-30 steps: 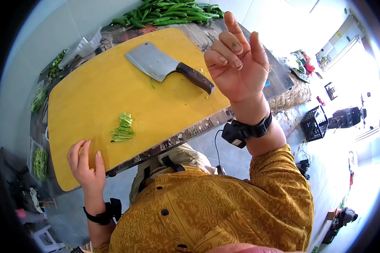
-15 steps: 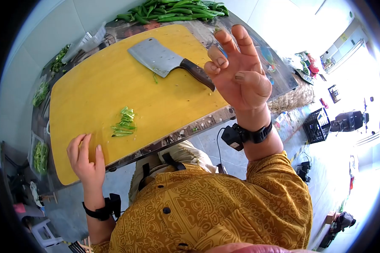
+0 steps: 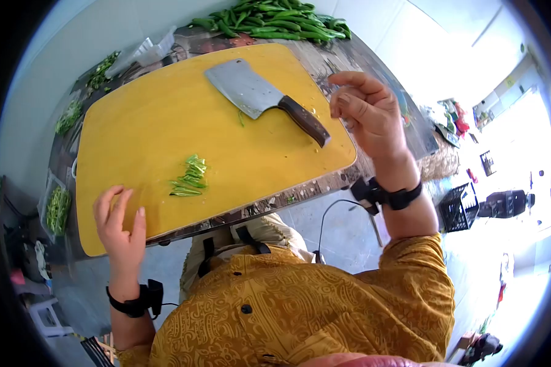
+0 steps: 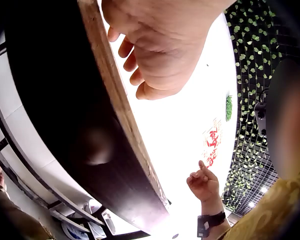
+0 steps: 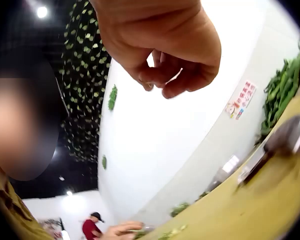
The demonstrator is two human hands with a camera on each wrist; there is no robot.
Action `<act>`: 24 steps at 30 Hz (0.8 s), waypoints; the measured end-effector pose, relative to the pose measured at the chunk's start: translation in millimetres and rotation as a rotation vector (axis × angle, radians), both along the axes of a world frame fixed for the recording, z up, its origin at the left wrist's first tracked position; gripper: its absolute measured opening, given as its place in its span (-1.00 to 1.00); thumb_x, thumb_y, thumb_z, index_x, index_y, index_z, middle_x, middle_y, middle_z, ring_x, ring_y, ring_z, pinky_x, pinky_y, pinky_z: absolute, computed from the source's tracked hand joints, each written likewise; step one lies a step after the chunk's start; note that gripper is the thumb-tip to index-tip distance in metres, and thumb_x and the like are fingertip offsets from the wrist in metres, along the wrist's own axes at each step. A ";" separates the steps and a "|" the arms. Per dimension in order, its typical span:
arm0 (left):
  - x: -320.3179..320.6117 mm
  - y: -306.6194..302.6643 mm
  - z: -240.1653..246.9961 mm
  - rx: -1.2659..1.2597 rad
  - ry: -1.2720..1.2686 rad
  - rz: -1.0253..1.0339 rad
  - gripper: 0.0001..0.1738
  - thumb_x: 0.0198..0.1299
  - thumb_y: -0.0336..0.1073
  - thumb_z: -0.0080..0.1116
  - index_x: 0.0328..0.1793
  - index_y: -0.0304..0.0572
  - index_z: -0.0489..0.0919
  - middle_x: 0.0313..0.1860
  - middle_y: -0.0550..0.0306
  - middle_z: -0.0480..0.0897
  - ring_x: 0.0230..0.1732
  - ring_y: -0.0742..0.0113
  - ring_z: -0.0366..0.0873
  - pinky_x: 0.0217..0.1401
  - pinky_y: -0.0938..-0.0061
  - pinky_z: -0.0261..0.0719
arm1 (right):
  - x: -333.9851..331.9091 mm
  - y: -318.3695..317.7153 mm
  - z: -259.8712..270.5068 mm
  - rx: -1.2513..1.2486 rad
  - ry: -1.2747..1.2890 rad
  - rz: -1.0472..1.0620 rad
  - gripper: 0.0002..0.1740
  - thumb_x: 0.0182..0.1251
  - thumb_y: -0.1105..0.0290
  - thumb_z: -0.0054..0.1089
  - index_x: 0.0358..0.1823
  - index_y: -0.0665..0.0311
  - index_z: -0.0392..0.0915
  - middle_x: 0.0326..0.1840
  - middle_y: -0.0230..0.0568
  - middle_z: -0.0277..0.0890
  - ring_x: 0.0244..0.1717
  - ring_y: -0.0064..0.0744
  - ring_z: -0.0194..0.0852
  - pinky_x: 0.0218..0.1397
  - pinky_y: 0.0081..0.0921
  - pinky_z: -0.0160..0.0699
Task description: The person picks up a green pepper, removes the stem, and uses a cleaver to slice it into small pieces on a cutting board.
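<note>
A cleaver (image 3: 245, 85) with a dark wooden handle lies flat on the yellow cutting board (image 3: 128, 128). My right hand (image 3: 373, 116) hovers in the air beside the handle, thumb and fingers curled together. The right wrist view shows that same hand (image 5: 160, 40) from behind, and nothing shows between its fingertips. At the board's near left corner, my left hand (image 3: 121, 229) has its fingers spread and slightly bent. A small pile of sliced green pepper strips (image 3: 191, 177) sits on the board to the right of that hand.
Whole green peppers (image 3: 275, 21) are heaped at the table's back edge. A clear plastic tray (image 3: 153, 49) and bunches of cut greens (image 3: 69, 116) line the left side, with a bag of green strips (image 3: 58, 210) near the corner. A black crate (image 3: 459, 207) stands on the floor at right.
My right hand has come down from its raised position, and its fingers have curled in. The head view has shifted a little; cleaver, pepper strips and left hand keep their places on the board.
</note>
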State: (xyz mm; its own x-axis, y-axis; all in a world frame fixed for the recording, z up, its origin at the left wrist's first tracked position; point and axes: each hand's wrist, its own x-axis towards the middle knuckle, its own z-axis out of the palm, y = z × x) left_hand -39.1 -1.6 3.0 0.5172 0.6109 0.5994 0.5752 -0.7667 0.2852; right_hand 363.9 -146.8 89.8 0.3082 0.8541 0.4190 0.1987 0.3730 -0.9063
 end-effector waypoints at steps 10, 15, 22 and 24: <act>-36.9 36.6 9.1 0.016 0.177 0.176 -0.58 0.21 -0.26 0.18 0.15 -0.35 0.56 0.31 -0.13 0.43 0.33 -0.13 0.33 0.40 0.14 0.25 | 119.0 78.6 36.5 -0.317 -0.764 -0.570 -0.73 0.28 0.26 0.22 -0.17 0.28 0.73 -0.48 -0.24 0.64 -0.45 -0.55 0.56 -0.32 -0.49 0.54; -23.0 33.1 2.0 -0.012 0.187 0.118 -0.49 0.22 -0.17 0.17 0.23 -0.34 0.52 0.35 -0.15 0.38 0.35 -0.18 0.28 0.41 0.08 0.22 | 160.2 130.4 39.7 -0.535 -0.906 -0.666 -0.63 0.30 0.09 0.10 -0.18 0.19 0.74 -0.41 -0.21 0.68 -0.37 -0.38 0.63 -0.17 -0.39 0.58; -24.0 30.8 4.8 -0.069 0.212 0.143 -0.48 0.18 -0.25 0.11 0.26 -0.34 0.49 0.35 -0.17 0.37 0.38 -0.18 0.25 0.43 0.07 0.19 | 202.9 186.8 1.2 -0.637 -1.181 -0.608 -0.64 0.19 0.21 0.12 -0.06 0.15 0.71 -0.07 -0.13 0.70 -0.01 -0.08 0.64 0.11 -0.23 0.57; -24.6 30.6 4.7 -0.075 0.206 0.149 -0.48 0.16 -0.27 0.10 0.25 -0.35 0.49 0.35 -0.18 0.38 0.38 -0.18 0.25 0.44 0.07 0.19 | 207.9 202.3 -6.8 -0.674 -1.184 -0.556 -0.56 0.15 0.27 0.16 0.09 0.15 0.64 0.02 -0.14 0.67 0.06 -0.10 0.62 0.15 -0.26 0.55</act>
State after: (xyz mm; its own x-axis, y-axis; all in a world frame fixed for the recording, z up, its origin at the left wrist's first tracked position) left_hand -63.8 29.0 7.6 0.5246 0.7281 0.4412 0.7320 -0.6504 0.2030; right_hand 571.8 55.5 83.0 0.4233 0.8749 0.2352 0.9056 -0.4157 -0.0838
